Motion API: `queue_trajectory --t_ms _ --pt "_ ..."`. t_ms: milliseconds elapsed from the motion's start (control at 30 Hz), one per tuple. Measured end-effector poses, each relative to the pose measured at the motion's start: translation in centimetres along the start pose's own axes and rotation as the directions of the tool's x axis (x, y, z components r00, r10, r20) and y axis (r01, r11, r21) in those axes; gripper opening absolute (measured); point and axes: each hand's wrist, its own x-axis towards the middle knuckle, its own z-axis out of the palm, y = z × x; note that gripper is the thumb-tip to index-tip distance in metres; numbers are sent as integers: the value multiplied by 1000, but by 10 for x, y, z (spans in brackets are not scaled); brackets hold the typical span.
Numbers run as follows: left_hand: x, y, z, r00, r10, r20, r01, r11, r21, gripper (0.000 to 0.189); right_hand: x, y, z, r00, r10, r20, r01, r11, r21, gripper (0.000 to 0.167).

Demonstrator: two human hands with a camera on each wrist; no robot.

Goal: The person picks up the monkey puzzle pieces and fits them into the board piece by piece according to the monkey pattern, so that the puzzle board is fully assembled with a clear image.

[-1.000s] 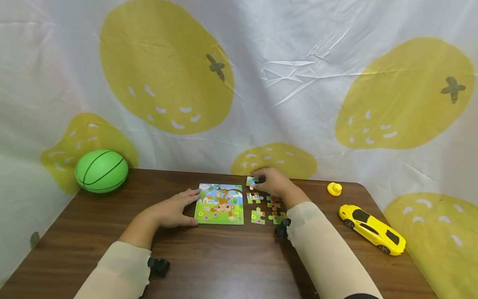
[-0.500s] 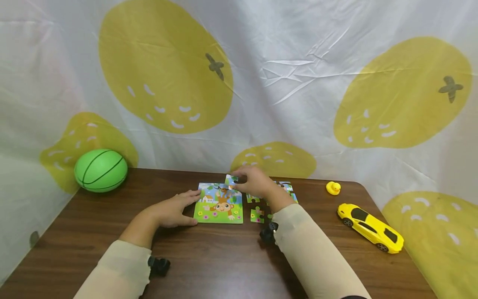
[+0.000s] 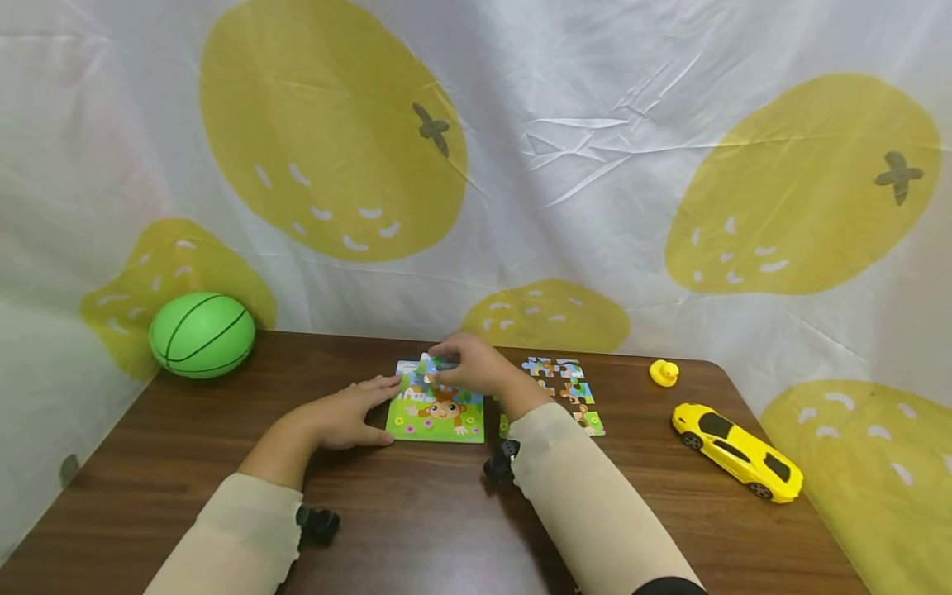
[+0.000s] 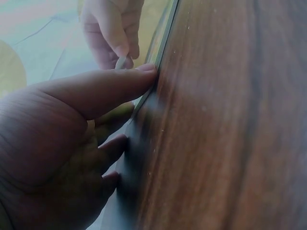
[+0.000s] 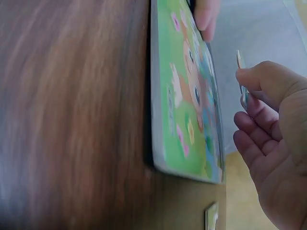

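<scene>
My right hand [image 3: 476, 365] pinches a jigsaw puzzle piece [image 5: 241, 72] between thumb and fingertips, over the upper left part of the puzzle board [image 3: 439, 431]. The board is square, with a printed monkey, flowers and a house, and lies flat on the table. In the right wrist view the piece is held on edge, apart from the board's face. My left hand [image 3: 345, 417] rests at the board's left side, thumb near the lower corner and the other fingers higher up. In the left wrist view its extended thumb [image 4: 120, 86] touches the board's edge.
Several loose puzzle pieces [image 3: 574, 392] lie to the right of the board, some hidden behind the right forearm. A green ball [image 3: 202, 336] sits at the back left. On the right are a yellow rubber duck [image 3: 664, 373] and a yellow toy car [image 3: 736, 452].
My right hand has carried the puzzle piece leftward from the loose pieces to over the board's upper left. More loose pieces now show behind it. The left hand has stayed put.
</scene>
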Motion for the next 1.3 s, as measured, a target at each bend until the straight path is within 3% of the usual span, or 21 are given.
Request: queue_trajectory --t_ms 167,500,767,1300 --pt "0 0 1 1000 -1 3 1 1000 0 90 10 -4 7 1000 9 25 -9 1000 -8 45" --pt "1 2 -1 1000 -5 11 5 1000 -8 90 17 -5 16 992 107 65 -105 994 -33 46" --pt "1 1 -1 1000 0 14 0 1000 -3 90 21 -6 16 990 95 104 -83 990 -116 44" --pt "-3 0 -2 1000 -11 11 11 1000 -9 90 25 -10 17 982 127 139 -111 987 -116 44"
